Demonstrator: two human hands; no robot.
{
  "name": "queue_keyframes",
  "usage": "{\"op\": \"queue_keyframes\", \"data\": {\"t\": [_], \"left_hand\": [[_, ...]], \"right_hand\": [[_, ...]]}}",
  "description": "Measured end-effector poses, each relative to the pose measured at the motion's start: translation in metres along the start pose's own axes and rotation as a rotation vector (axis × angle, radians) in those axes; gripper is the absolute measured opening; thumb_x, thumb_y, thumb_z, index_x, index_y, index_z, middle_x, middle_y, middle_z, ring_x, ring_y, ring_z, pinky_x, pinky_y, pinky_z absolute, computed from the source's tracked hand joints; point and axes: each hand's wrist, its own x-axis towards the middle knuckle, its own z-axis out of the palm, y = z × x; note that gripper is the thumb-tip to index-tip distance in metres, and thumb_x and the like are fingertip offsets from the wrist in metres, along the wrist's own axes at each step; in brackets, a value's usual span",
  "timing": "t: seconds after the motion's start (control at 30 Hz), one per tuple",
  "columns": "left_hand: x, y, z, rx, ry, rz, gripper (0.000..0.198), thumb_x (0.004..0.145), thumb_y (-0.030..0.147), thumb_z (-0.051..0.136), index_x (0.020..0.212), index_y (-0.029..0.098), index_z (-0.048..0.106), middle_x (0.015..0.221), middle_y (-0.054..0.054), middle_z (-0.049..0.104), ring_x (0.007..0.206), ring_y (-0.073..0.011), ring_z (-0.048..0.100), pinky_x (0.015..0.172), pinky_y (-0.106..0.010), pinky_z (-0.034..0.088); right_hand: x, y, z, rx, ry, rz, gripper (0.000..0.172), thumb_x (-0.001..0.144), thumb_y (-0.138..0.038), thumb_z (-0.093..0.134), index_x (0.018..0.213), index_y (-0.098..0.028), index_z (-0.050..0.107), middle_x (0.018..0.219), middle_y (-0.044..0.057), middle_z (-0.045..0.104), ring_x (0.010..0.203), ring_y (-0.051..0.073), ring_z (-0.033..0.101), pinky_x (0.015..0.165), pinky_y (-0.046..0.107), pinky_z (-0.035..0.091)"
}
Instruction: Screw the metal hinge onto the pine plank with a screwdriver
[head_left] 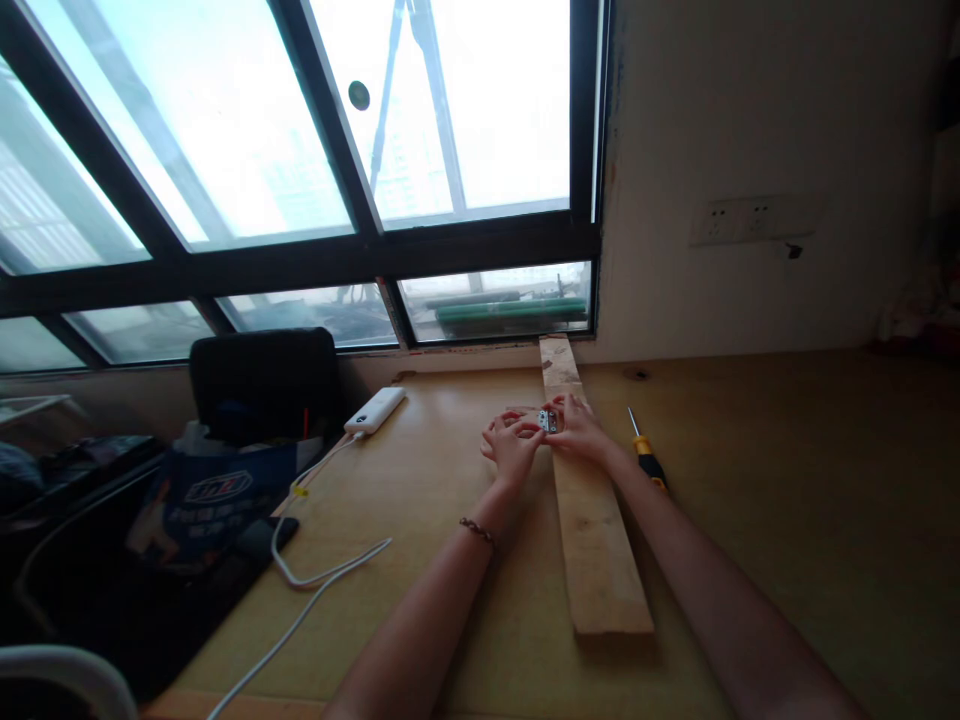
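A small silvery metal plate with dark holes, hinge-like in shape [549,421], is pinched between my two hands above a long wooden board [600,545]. My left hand [514,442] grips its left side with fingers bent. On the other side, the curled thumb and fingers of my right hand [581,428] hold the plate's right edge. The board lies lengthwise on the table, running from near the window toward me. Beside my right forearm rests a screwdriver [646,455] with a yellow and black handle, its tip pointing away from me.
On the wooden table [442,480], a white power bank [376,410] with a white cable [330,578] lies at the left. A black chair [262,375] and a blue bag [214,500] stand beyond the left edge. Windows and a wall with sockets [739,220] close off the back.
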Motion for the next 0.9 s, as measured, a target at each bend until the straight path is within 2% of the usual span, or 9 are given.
{"op": "queue_keyframes", "data": {"t": [0.2, 0.3, 0.47, 0.6, 0.77, 0.9], "left_hand": [[0.012, 0.013, -0.012, 0.119, -0.095, -0.004, 0.013, 0.057, 0.038, 0.071, 0.068, 0.031, 0.070, 0.102, -0.001, 0.057, 0.107, -0.0292, 0.036, 0.090, -0.047, 0.021], [0.022, 0.016, -0.013, 0.170, -0.192, -0.009, 0.014, 0.055, 0.037, 0.072, 0.068, 0.032, 0.070, 0.097, 0.000, 0.059, 0.101, -0.0273, 0.039, 0.085, -0.043, 0.025], [0.032, 0.014, -0.011, 0.186, -0.333, 0.063, 0.010, 0.059, 0.032, 0.068, 0.069, 0.029, 0.070, 0.082, 0.000, 0.062, 0.092, -0.0227, 0.048, 0.079, -0.036, 0.028], [0.031, 0.014, -0.012, 0.202, -0.323, 0.143, 0.009, 0.063, 0.029, 0.066, 0.070, 0.026, 0.069, 0.083, -0.001, 0.062, 0.087, -0.0192, 0.052, 0.079, -0.035, 0.028], [0.030, 0.013, -0.011, 0.172, -0.327, 0.108, 0.011, 0.064, 0.028, 0.064, 0.074, 0.024, 0.068, 0.082, -0.001, 0.060, 0.084, -0.0176, 0.053, 0.075, -0.031, 0.031], [0.032, 0.010, -0.009, 0.102, -0.318, 0.148, 0.011, 0.065, 0.027, 0.064, 0.074, 0.022, 0.067, 0.080, 0.000, 0.058, 0.080, -0.0153, 0.053, 0.070, -0.027, 0.034]], "right_hand": [[0.001, 0.002, 0.001, -0.006, -0.003, -0.001, 0.064, 0.055, -0.048, 0.070, 0.107, -0.017, 0.048, 0.110, 0.009, 0.052, 0.104, 0.024, 0.047, 0.089, 0.036, 0.034], [0.001, 0.002, 0.001, -0.032, -0.012, -0.018, 0.060, 0.056, -0.047, 0.070, 0.106, -0.019, 0.051, 0.110, 0.008, 0.051, 0.103, 0.023, 0.047, 0.089, 0.036, 0.034], [0.000, 0.001, 0.000, -0.048, -0.014, -0.027, 0.057, 0.057, -0.047, 0.069, 0.105, -0.020, 0.052, 0.109, 0.007, 0.050, 0.103, 0.023, 0.047, 0.090, 0.037, 0.033], [0.000, 0.000, 0.000, -0.052, -0.020, -0.019, 0.058, 0.057, -0.047, 0.069, 0.106, -0.020, 0.052, 0.110, 0.007, 0.050, 0.104, 0.023, 0.047, 0.090, 0.038, 0.033], [0.001, 0.001, 0.001, -0.039, 0.002, -0.012, 0.054, 0.058, -0.047, 0.068, 0.102, -0.020, 0.052, 0.108, 0.007, 0.052, 0.102, 0.023, 0.047, 0.089, 0.037, 0.034], [0.001, 0.001, 0.001, -0.046, -0.002, -0.016, 0.054, 0.058, -0.048, 0.067, 0.101, -0.020, 0.051, 0.108, 0.007, 0.052, 0.101, 0.023, 0.048, 0.088, 0.037, 0.034]]}}
